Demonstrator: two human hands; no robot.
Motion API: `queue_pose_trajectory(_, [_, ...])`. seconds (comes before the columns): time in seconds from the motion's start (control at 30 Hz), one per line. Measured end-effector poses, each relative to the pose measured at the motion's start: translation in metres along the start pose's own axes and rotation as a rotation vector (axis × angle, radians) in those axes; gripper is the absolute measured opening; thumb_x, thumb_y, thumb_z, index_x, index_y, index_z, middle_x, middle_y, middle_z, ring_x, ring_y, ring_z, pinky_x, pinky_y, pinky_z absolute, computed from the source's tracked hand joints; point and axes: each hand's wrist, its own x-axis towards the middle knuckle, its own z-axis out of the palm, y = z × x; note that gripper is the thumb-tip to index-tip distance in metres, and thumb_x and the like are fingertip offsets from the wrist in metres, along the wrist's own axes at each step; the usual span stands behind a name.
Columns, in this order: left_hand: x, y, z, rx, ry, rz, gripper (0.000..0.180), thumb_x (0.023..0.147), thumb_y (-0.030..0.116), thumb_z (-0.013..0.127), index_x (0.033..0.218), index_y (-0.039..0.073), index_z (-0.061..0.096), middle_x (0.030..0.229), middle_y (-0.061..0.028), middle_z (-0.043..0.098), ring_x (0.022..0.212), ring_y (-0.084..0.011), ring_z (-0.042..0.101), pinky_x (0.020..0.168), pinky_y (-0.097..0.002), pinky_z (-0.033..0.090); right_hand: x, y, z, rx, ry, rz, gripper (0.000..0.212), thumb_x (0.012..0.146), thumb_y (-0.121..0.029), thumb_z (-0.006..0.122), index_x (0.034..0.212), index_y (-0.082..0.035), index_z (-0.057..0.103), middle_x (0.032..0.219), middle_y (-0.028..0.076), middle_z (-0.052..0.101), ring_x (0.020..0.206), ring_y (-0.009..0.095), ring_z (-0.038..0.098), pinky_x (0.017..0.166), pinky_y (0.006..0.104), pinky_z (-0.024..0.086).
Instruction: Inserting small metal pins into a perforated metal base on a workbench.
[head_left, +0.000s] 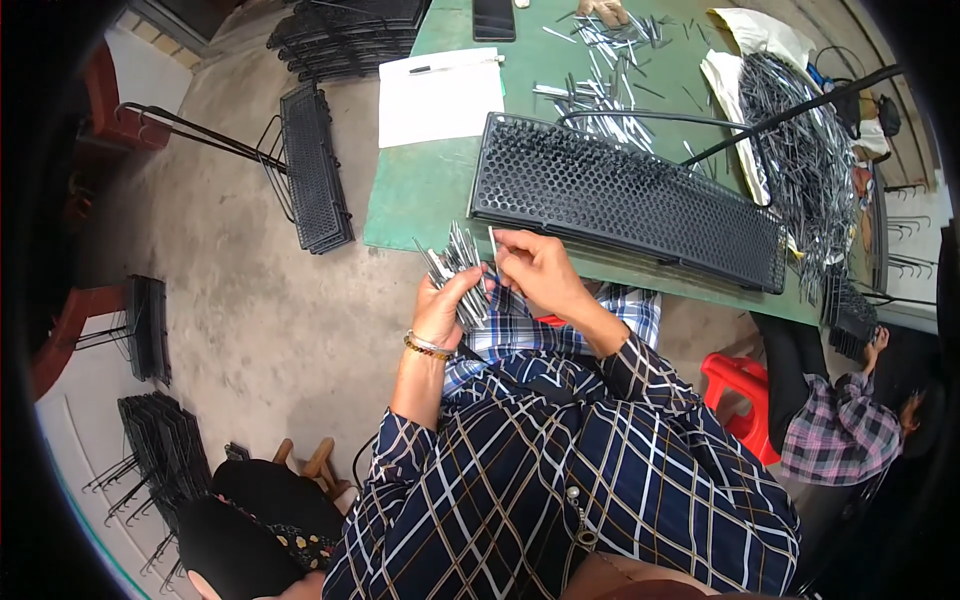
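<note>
My left hand (440,308) is closed around a bundle of thin, silvery metal strips (462,248) whose ends fan out above the fingers. Beside it, my right hand (545,272) pinches one slim strip (492,238) upright between thumb and fingertips. Just beyond both hands, a long black perforated rack (620,200) lies slanted across the green table (415,190). Dark upright pieces crowd part of its far edge, too small to tell apart. Loose silvery strips (612,95) lie scattered behind the rack.
A white sack (722,80) heaped with dark strips (800,140) occupies the table's right. Paper with a pen (440,100) and a phone (494,20) lie at the far left. More black racks (318,165) hang at left. Other people (845,430) sit at right and lower left; a red stool (742,400) stands nearby.
</note>
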Motion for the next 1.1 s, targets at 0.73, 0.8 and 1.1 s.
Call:
queue_pose_trajectory(0.73, [0.006,0.002,0.006,-0.056,0.012,0.017,0.017,0.08,0.003,0.063,0.096,-0.002,0.061,0.086,-0.0094,0.065,0.071,-0.016,0.063,0.061,-0.0261,0.052,0.031,-0.057,-0.039,0.173,0.041,0.065,0.014,0.086,-0.012,0.062,0.092,0.0,0.061,0.075,0.003,0.062,0.064,0.007,0.059,0.052,0.0196,0.046])
queue_pose_trajectory(0.8, [0.006,0.001,0.004,-0.067,0.03,0.008,0.017,0.079,0.004,0.064,0.094,-0.002,0.061,0.084,-0.0093,0.065,0.07,-0.0166,0.064,0.061,-0.027,0.052,0.043,-0.061,-0.043,0.17,0.141,-0.041,0.015,0.086,-0.011,0.061,0.096,0.0,0.059,0.079,0.003,0.063,0.066,0.007,0.06,0.054,0.0198,0.047])
queue_pose_trajectory(1.1, [-0.003,-0.002,0.026,-0.04,-0.073,-0.063,0.016,0.077,0.003,0.067,0.092,0.0,0.06,0.081,-0.0075,0.064,0.068,-0.0165,0.064,0.059,-0.028,0.053,0.088,-0.049,-0.05,-0.216,0.245,-0.321,0.018,0.085,-0.01,0.062,0.097,0.003,0.059,0.081,0.008,0.066,0.07,0.011,0.064,0.062,0.0229,0.051])
